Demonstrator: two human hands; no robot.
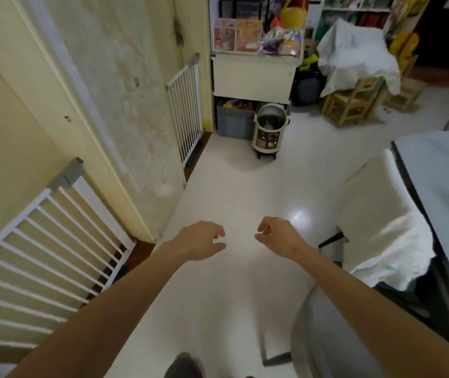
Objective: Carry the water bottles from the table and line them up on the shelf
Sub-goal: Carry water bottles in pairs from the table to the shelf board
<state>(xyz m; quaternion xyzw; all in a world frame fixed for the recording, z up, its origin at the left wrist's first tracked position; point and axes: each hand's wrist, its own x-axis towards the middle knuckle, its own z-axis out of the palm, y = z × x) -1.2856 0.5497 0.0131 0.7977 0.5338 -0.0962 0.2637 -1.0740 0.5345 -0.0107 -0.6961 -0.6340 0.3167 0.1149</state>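
Observation:
No water bottle shows in this view. Both my arms reach forward over the pale floor. My left hand [204, 240] is empty, its fingers loosely curled and apart. My right hand [276, 236] is empty too, with fingers bent and thumb apart from them. The two hands hover close together, a small gap between them. A table edge [419, 192] with a dark rim and a white cloth runs along the right side. A shelf unit [253, 77] crowded with toys and packets stands far ahead.
White safety gates stand at the left [38, 257] and further along the wall [186, 110]. A round white bin on wheels [269, 132] and a grey crate [233, 120] sit by the shelf unit. Small wooden chairs under a white sheet [354, 102] are at the back right.

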